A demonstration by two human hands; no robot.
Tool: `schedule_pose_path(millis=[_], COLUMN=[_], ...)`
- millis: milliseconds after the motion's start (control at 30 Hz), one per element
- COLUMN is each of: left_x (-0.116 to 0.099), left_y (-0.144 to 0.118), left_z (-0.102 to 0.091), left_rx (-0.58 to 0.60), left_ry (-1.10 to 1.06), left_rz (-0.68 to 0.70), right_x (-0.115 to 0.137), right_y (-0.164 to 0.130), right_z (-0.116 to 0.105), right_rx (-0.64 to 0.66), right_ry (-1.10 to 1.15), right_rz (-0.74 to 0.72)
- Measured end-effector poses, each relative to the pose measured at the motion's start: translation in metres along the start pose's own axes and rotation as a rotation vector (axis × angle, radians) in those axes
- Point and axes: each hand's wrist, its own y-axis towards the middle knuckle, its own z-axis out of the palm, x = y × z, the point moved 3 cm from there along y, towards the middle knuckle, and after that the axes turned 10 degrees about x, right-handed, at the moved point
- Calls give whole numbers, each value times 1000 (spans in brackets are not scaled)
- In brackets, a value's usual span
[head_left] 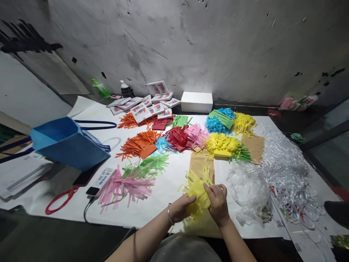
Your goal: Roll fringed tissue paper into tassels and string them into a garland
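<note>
From afar, I have the left hand [180, 209] and right hand [217, 204] pinching yellow fringe [196, 193] (brown paper [201, 161] lies beyond).

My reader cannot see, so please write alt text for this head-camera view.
A person's left hand and right hand hold pale yellow fringed paper over a white-covered table. Colourful fringed paper bundles lie beyond and beside; a blue open-topped bag sits at left, and silvery strips heap at right.
</note>
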Motion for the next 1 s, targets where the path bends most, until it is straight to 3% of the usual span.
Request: schedule_pose_path(millis=[100,200,300,367,433,533,633,700,767,867,933,1000], left_x=[22,31,18,-1,-21,-46,-55,-46,-19,30,53,63], left_y=[7,13,14,8,-6,-39,-72,-81,-75,-56,-45,-41], left_z=[7,13,4,-13,-39,-80,-105,-105,-97,-89,-91,-97], left_rx=[66,133,53,-48,-170,-366,-678,-759,-578,-172,-106,-138], left_ry=[-131,-138,-8,129,274,595,1191,1606,1887,2018,2027,2025], left_rz=[-81,-204,-206,-197,-198,-228,-203,-109,-16,11,-13,-26], right_x=[-22,-47,-64,-65,-56,-33,-11,-1,3,4,2,-3], right_y=[4,8,1,-11,-25,-45,-55,-58,-60,-65,-69,-72], right_z=[-11,-41,-68,-64,-37,31,90,111,120,120,114,105], right_rx=[7,-66,-159,-154,-90,95,258,291,319,360,368,318], right_ry=[-77,-181,-304,-329,-281,-186,-146,-127,-106,-74,-46,-40], right_rz=[22,63,137,145,90,-4,-3,16,42,66,90,191])
